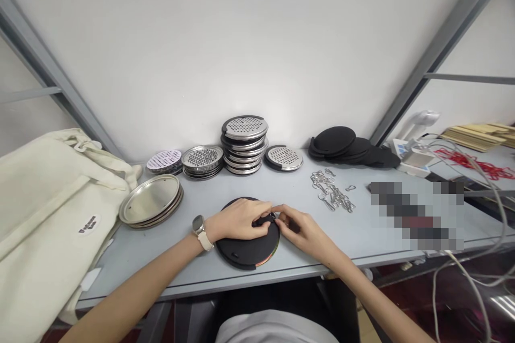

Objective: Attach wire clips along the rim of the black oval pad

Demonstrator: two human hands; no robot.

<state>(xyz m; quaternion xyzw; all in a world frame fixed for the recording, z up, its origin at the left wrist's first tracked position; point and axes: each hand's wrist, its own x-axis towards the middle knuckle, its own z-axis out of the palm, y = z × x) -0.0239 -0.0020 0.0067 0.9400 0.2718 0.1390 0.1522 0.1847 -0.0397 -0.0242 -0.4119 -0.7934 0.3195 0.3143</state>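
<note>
A round black disc (249, 253) lies near the front edge of the table, with a thin coloured rim showing at its lower right. My left hand (243, 218), with a watch on its wrist, rests over the disc, its thumb and fingers closing on its right side around a small dark part. There my right hand (296, 228) meets it, thumb and forefinger pinched at the disc's edge. What lies between those right fingertips is too small to make out. Loose metal clips (333, 193) are scattered to the right of my hands.
Behind stand a tall stack of round graters with black rims (244, 144), a single grater (285, 157) and lower grater piles (202, 159). Metal plates (148, 201) sit left beside a cream bag (48, 225). Black discs (333, 142) lie at the back right, near cables (499, 198).
</note>
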